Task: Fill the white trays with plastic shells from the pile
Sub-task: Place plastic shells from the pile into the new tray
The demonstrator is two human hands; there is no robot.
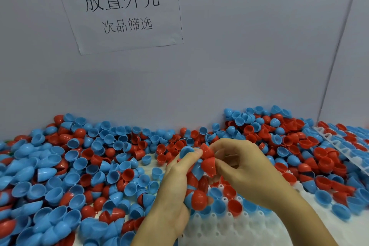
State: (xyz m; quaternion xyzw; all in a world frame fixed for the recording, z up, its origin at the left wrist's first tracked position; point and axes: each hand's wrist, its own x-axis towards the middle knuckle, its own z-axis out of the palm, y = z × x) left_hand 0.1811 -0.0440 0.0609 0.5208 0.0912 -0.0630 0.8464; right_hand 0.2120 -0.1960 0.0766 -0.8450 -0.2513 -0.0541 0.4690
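Observation:
A deep pile of red and blue plastic shells point(65, 170) covers the table from the left edge to the back wall. My left hand point(175, 187) grips a bunch of several red and blue shells point(196, 197) above the white tray point(229, 229). My right hand point(243, 168) pinches a red shell point(208, 165) at the top of that bunch. A few red and blue shells point(234, 206) sit open side up in the tray's far row of pockets. The tray's near pockets hold nothing.
A second white tray point(337, 147) lies tilted among the shells at the right. A grey wall stands close behind the pile, with a paper sign point(123, 10) taped to it. A corner seam runs down the wall at the right.

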